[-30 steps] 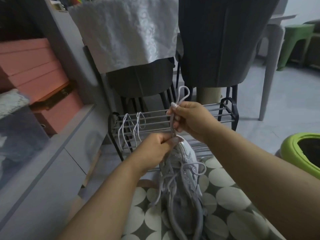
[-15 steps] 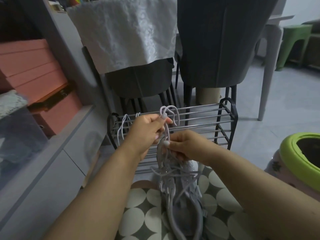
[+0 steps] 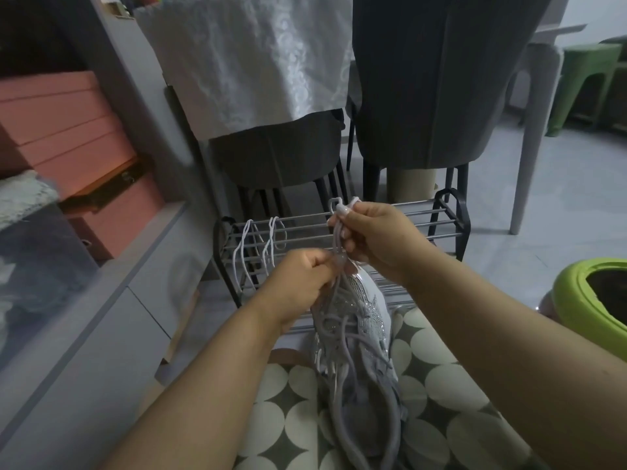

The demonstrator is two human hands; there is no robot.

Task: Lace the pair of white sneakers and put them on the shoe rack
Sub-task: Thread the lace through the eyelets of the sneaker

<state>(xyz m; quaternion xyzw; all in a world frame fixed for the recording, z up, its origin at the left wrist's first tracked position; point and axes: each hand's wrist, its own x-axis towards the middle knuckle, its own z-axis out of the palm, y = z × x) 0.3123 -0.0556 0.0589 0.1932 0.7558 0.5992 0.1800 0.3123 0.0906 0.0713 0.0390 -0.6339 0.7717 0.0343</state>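
A white sneaker (image 3: pixel 364 337) with glittery mesh lies on my lap, toe pointing away from me. Its white lace (image 3: pixel 336 245) runs up from the eyelets, stretched between both hands. My left hand (image 3: pixel 298 283) pinches the lace low, just above the toe. My right hand (image 3: pixel 376 237) grips the lace's upper end, with a small loop sticking out above the fingers. A low black metal shoe rack (image 3: pixel 448 215) stands on the floor right behind my hands. A second loose white lace (image 3: pixel 252 252) hangs over the rack's left bars. The other sneaker is not in view.
A grey-and-cream spotted cloth (image 3: pixel 441 401) covers my lap. Two dark chairs (image 3: pixel 424 96) stand behind the rack, one draped with a white lace cloth (image 3: pixel 251 62). Grey cabinet (image 3: pixel 101 317) with pink boxes (image 3: pixel 68 130) at left; green round tub (image 3: pixel 597 293) at right.
My right hand rose from near the shoe to the lace's top end, and my left hand dropped from there to pinch the lace just above the toe.
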